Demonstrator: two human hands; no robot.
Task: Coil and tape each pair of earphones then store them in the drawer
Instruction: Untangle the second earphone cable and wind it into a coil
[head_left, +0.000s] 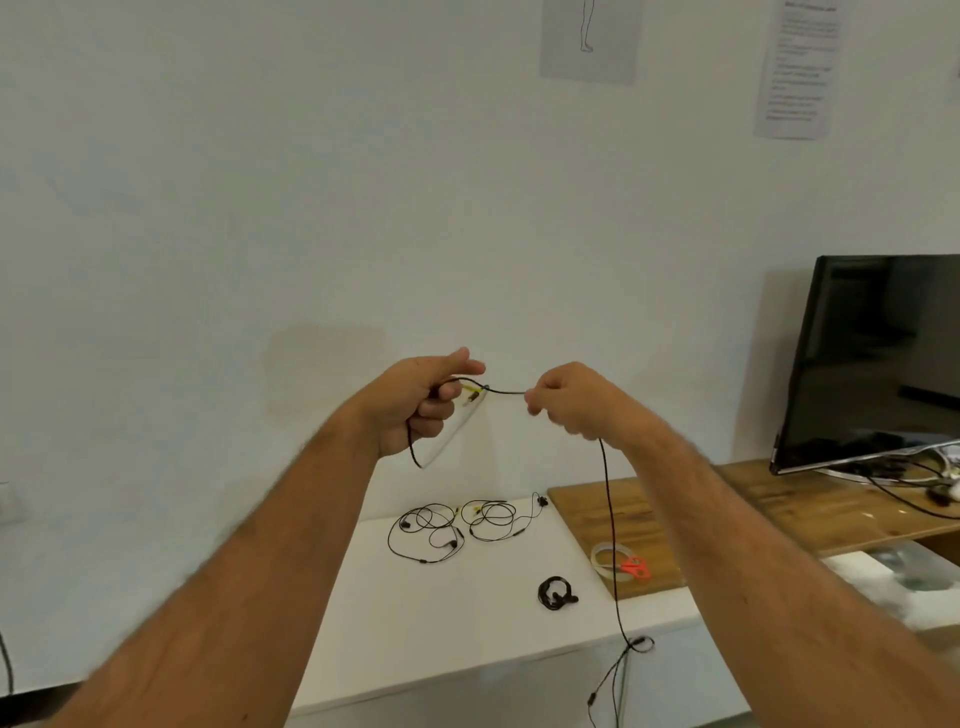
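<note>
Both arms are raised in front of the white wall, with a black earphone cable (609, 509) stretched between the hands. The left hand (423, 402) has its fingers curled, thumb and forefinger pinching the cable near its yellow-marked plug end, and a short loop of the cable hangs below that grip. The right hand (563, 397) pinches the same cable a little further along, fingers bunched tight around it. From the right hand the rest of the cable drops straight down, passes in front of the wooden board (727, 512) and the front edge of the white surface (498, 587), and forks below the edge into two thinner strands that run out of view.

On the white surface, near the wall, lie two loose earphones: the left earphones (423, 532) in an untidy tangle, and the right earphones (498, 517) just beside them. Nearer the front edge sits a coiled pair (556, 593), wound into a small black bundle. On the wooden board to the right are a roll of clear tape (605, 558) and small orange scissors (636, 567), touching or overlapping each other. Further right a dark monitor (878, 358) stands tilted on the board, with cables trailing behind it
</note>
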